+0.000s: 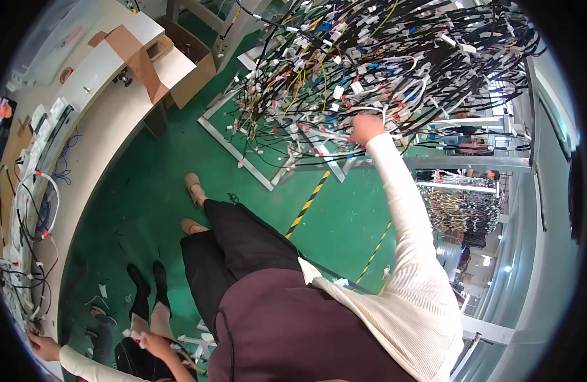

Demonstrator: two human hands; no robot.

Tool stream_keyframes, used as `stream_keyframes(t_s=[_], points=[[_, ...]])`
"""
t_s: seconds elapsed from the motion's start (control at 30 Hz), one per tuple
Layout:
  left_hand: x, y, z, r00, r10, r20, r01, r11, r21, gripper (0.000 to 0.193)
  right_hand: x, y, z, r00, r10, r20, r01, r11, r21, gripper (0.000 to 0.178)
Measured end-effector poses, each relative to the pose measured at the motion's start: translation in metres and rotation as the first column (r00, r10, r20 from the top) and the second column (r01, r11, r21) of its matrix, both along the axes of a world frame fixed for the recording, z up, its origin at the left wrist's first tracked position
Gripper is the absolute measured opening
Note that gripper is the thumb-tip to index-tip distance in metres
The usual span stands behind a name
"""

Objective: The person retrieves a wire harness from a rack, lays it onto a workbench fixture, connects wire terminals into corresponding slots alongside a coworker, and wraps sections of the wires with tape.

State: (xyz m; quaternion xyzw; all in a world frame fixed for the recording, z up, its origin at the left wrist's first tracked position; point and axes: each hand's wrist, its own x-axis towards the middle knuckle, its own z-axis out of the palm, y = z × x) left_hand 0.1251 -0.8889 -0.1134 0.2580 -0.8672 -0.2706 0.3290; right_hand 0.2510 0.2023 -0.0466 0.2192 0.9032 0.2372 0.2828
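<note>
Likely light, limp and prone to snagging in handling the cables (421,83); best to take hold along the sheathed lengths, sparing the small connectors (338,92). Massed over the metal frame (497,163), right around the right hand (368,129); fingers mostly hidden, cannot tell if pinching. Well apart, at the table (108,134), the left hand (45,348); cannot tell the grip there either.

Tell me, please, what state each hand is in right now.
Left hand: beside the workbench; open or closed cannot be told.
Right hand: at the connector-tipped cables, fingers mostly hidden; grip cannot be told.
</note>
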Motion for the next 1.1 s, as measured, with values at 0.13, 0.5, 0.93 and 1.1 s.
stream_keyframes(t_s=[0.13,0.5,0.93,1.1], points=[[0.005,-0.023,0.002,0.997,-0.007,-0.078,0.012,0.998,0.067,0.036,0.023,-0.025,0.009,0.998,0.042,0.055,-0.043,0.999,0.023,0.042],[0.001,-0.052,-0.003,0.992,-0.051,-0.112,0.065,0.99,0.126,0.036,0.057,-0.036,0.027,0.999,0.0,0.047,-0.001,1.0,0.017,0.046],[-0.009,-0.041,-0.009,0.984,-0.076,0.163,0.12,0.953,-0.279,0.047,0.045,-0.031,0.003,0.959,0.229,-0.169,-0.225,0.973,0.048,0.039],[-0.01,0.017,0.015,0.968,-0.048,0.246,0.079,0.99,-0.118,0.042,0.029,-0.034,-0.002,0.961,0.213,-0.177,-0.211,0.977,0.029,0.04]])
